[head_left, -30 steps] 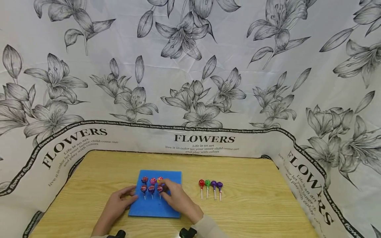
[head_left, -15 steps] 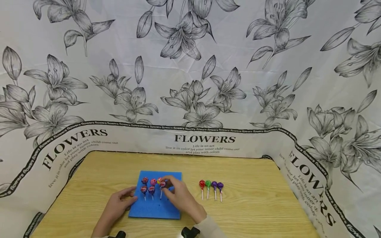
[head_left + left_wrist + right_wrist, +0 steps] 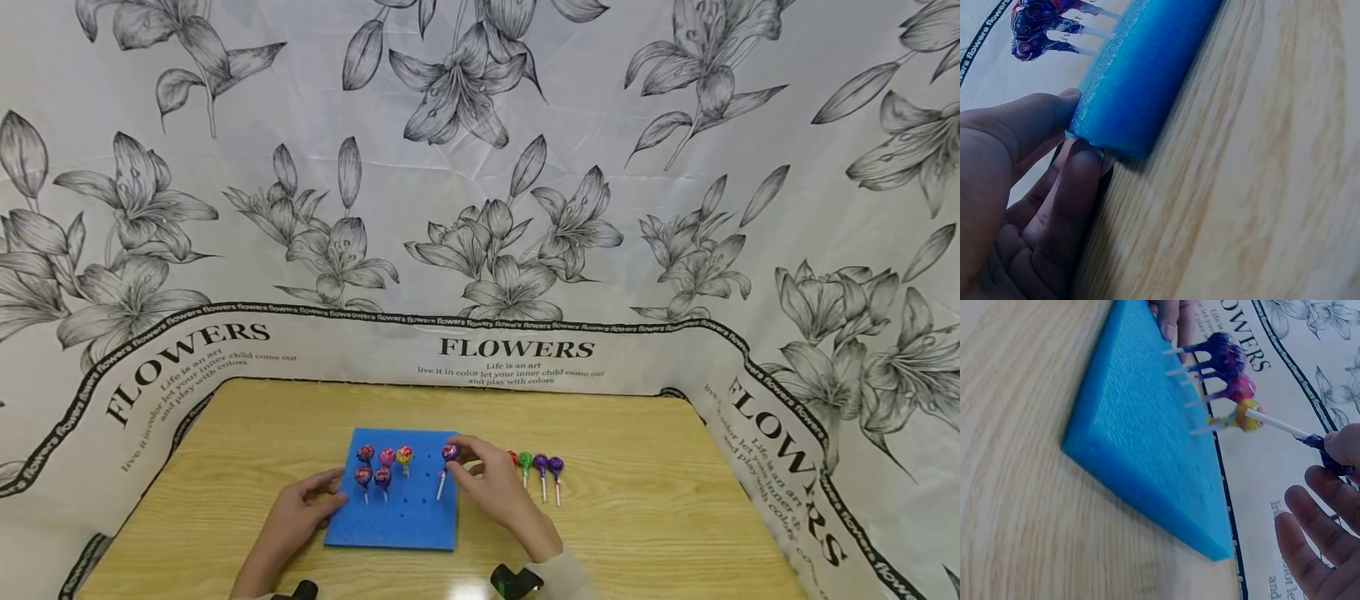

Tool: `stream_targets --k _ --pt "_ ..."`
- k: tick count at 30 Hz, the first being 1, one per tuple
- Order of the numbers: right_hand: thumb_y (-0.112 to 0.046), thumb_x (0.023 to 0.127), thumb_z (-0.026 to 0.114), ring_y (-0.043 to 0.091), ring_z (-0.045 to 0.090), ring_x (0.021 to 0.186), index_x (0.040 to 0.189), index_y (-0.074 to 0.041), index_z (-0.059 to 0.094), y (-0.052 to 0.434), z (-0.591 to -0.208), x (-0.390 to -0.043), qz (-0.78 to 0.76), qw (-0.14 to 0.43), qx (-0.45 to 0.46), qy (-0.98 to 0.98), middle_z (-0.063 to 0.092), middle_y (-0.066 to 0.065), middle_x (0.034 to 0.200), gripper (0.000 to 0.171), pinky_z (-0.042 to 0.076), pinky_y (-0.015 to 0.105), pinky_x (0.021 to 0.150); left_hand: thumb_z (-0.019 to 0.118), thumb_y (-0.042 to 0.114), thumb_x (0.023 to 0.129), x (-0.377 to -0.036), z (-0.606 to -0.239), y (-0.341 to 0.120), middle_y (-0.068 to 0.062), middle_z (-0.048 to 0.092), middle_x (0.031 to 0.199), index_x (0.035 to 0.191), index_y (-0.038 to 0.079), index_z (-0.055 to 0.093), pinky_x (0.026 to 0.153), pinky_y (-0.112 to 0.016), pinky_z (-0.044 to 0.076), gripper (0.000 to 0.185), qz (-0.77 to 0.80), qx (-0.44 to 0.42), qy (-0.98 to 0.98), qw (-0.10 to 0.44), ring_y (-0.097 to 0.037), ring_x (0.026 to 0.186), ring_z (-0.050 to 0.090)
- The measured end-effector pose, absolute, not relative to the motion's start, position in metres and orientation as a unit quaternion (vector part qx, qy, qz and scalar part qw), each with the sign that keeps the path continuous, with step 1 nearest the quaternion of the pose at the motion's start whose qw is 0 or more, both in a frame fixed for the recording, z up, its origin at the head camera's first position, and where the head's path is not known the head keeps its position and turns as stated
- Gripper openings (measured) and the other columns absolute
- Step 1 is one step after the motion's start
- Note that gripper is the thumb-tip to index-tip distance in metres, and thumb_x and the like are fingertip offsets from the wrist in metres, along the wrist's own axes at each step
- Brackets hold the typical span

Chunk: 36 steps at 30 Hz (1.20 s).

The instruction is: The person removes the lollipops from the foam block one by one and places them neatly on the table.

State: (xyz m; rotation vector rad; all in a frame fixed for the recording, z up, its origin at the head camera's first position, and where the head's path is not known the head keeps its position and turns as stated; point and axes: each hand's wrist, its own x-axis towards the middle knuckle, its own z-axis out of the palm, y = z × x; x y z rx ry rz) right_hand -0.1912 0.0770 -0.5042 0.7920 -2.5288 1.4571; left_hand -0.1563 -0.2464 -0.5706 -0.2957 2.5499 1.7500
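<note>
A blue foam board (image 3: 390,529) lies on the table with several wrapped lollipops (image 3: 383,477) standing in it by their white sticks, among them a yellow one (image 3: 404,455) and a pink one. My left hand (image 3: 300,512) holds the board's left edge; in the left wrist view the thumb is at the top edge of the foam (image 3: 1141,75) with fingers below it. My right hand (image 3: 501,490) pinches a dark purple lollipop (image 3: 450,452) by its wrapped head. Its bare stick (image 3: 1277,423) points toward the board, overlapping the board's right side in the head view.
Small holes (image 3: 406,501) dot the board's middle and right. Right of the board lie several loose lollipops: a green one (image 3: 525,461), two purple ones (image 3: 542,465) and a red one (image 3: 513,457) partly behind my right hand. Flower-printed cloth (image 3: 517,358) encloses the wooden table (image 3: 637,517).
My right hand has pulled the lollipop up from the front row and carried it to the board's right side, uncovering the yellow lollipop and holes. The left hand stays put.
</note>
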Motion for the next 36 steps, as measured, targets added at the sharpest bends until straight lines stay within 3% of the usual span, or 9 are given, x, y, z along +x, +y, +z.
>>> stream_targets --k 10,18,30,36 --pt "-0.014 0.095 0.075 0.014 0.070 0.094 0.128 -0.018 0.070 0.111 -0.496 -0.190 0.481 0.094 0.204 -0.848 0.075 -0.002 0.105 0.034 0.058 0.027 0.074 0.082 0.019 0.089 -0.156 -0.570 -0.248 -0.008 0.070 0.106 0.136 0.009 0.069 0.059 -0.028 0.053 0.049 0.559 -0.104 0.822 0.024 -0.013 0.060 0.057" --pt "-0.008 0.095 0.074 0.017 0.070 0.091 0.127 -0.012 0.070 0.140 -0.496 -0.186 0.514 0.103 0.185 -0.832 0.074 0.002 0.103 0.032 0.059 0.028 0.073 0.082 0.020 0.089 -0.155 -0.571 -0.248 -0.007 0.071 0.106 0.135 0.009 0.069 0.059 -0.028 0.054 0.049 0.560 -0.105 0.822 0.023 -0.013 0.058 0.056" --pt "-0.006 0.091 0.077 0.006 0.066 0.085 0.122 -0.012 0.072 0.181 -0.503 -0.185 0.461 0.111 0.140 -0.869 0.072 -0.004 0.095 0.032 0.057 0.026 0.071 0.082 0.018 0.088 -0.156 -0.571 -0.246 -0.008 0.071 0.106 0.134 0.008 0.069 0.060 -0.029 0.055 0.049 0.572 -0.103 0.814 0.020 -0.014 0.060 0.059" --pt "-0.007 0.091 0.077 0.008 0.067 0.087 0.123 -0.009 0.071 0.198 -0.503 -0.188 0.431 0.104 0.141 -0.885 0.071 -0.003 0.095 0.032 0.057 0.026 0.070 0.082 0.018 0.088 -0.157 -0.571 -0.246 -0.008 0.071 0.106 0.134 0.008 0.069 0.060 -0.028 0.055 0.049 0.571 -0.102 0.814 0.019 -0.013 0.059 0.058"
